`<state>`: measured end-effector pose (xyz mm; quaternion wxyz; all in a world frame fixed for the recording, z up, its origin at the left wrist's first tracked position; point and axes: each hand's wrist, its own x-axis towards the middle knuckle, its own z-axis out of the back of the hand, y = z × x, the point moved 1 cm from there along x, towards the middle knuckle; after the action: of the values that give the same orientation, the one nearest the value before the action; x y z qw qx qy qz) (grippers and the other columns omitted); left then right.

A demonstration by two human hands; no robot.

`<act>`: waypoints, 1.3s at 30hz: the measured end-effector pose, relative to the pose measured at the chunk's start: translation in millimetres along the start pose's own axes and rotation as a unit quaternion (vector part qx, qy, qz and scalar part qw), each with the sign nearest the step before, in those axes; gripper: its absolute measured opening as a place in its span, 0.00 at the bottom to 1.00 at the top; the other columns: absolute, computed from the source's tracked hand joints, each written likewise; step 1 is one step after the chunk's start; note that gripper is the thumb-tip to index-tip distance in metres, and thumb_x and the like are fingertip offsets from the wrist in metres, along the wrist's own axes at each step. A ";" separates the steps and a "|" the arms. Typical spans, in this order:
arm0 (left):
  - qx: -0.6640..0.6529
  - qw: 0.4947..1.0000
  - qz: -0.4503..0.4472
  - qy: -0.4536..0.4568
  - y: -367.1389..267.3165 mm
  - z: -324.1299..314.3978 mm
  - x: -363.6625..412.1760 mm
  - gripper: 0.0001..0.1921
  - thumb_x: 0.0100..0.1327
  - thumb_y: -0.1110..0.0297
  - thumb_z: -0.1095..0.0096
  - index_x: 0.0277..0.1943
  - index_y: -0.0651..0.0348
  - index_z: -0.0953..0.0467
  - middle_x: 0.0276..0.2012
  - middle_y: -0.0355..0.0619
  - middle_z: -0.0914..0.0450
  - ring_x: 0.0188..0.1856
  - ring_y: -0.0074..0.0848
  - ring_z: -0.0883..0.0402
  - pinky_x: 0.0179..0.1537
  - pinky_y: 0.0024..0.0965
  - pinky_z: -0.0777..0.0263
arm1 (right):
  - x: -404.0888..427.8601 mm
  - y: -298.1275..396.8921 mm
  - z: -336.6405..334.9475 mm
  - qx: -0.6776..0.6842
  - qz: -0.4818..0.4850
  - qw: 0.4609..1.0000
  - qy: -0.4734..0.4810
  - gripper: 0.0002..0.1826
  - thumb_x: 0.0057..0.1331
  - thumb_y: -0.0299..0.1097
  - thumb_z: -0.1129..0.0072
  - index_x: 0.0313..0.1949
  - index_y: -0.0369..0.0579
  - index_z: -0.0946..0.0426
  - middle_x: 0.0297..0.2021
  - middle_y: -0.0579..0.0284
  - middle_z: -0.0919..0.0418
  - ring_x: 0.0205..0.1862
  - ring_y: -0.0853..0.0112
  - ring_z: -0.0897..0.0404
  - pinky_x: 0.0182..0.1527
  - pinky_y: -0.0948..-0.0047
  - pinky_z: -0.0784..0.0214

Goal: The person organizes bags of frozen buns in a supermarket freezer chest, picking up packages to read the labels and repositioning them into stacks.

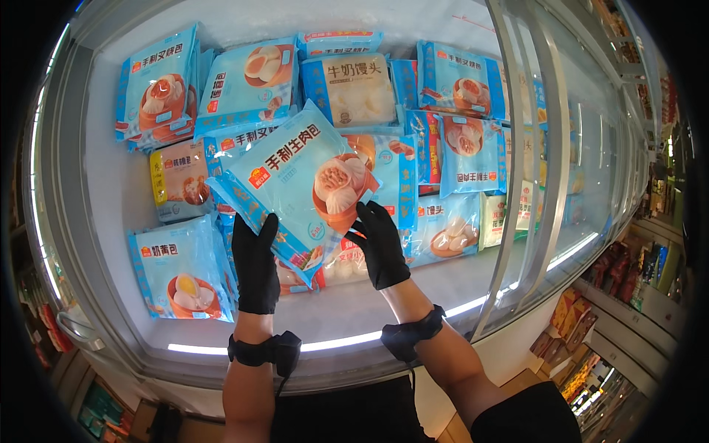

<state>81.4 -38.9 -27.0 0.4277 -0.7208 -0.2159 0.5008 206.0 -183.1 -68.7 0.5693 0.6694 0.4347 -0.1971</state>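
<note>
A light-blue plastic bag of frozen buns (293, 183), printed with a steamer of filled buns, is tilted between my two black-gloved hands above other bags. My left hand (256, 260) grips its lower left edge, thumb on the front face. At the bag's lower right corner, the fingers of my right hand (382, 243) hold the edge. Under it lie more bun bags, partly hidden, one (396, 166) showing at the right. A bag with egg-yolk buns pictured (180, 271) leans to the left of my left hand.
The bags fill a chest freezer (111, 183) with white inner walls. A sliding glass lid (581, 144) with metal frames (501, 221) covers its right side. The front rim (327, 368) runs under my forearms. Stocked shelves (637, 266) stand beyond the freezer on the right.
</note>
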 end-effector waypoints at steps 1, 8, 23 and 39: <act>-0.003 1.000 0.000 0.001 -2.9 -0.5 -0.6 0.24 0.62 0.72 0.41 0.60 0.65 0.36 0.50 0.45 0.26 0.50 0.26 0.27 0.52 0.30 0.34 | 8.2 -2.2 12.7 0.015 0.035 0.999 0.005 0.22 0.65 0.38 0.44 0.56 0.49 0.37 0.43 0.62 0.27 0.45 0.71 0.24 0.47 0.69 0.30; 0.101 0.993 -0.031 -0.055 -9.2 4.5 2.2 0.22 0.66 0.66 0.45 0.60 0.66 0.35 0.48 0.46 0.24 0.45 0.24 0.27 0.47 0.27 0.33 | 16.7 25.8 21.7 -0.120 0.074 0.990 -0.001 0.21 0.63 0.39 0.43 0.55 0.51 0.31 0.44 0.69 0.27 0.44 0.81 0.27 0.45 0.80 0.38; 0.144 0.988 -0.005 -0.060 -5.8 12.3 4.5 0.22 0.67 0.57 0.47 0.55 0.67 0.31 0.41 0.43 0.25 0.40 0.23 0.29 0.46 0.27 0.36 | 5.4 37.8 18.7 -0.498 0.199 0.836 0.115 0.29 0.56 0.14 0.58 0.59 0.44 0.35 0.41 0.46 0.30 0.41 0.57 0.26 0.43 0.68 0.31; 0.127 0.991 0.028 0.006 -4.4 3.5 0.0 0.23 0.65 0.62 0.47 0.60 0.63 0.35 0.47 0.45 0.24 0.44 0.25 0.25 0.44 0.27 0.31 | 8.8 43.6 16.0 -0.385 0.225 0.895 0.002 0.13 0.67 0.32 0.56 0.45 0.33 0.30 0.37 0.45 0.27 0.39 0.55 0.27 0.41 0.67 0.36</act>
<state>78.8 -35.2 -23.8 0.5034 -0.6694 -0.1276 0.5312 249.7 -193.8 -54.0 0.8104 0.4785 0.3161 0.1200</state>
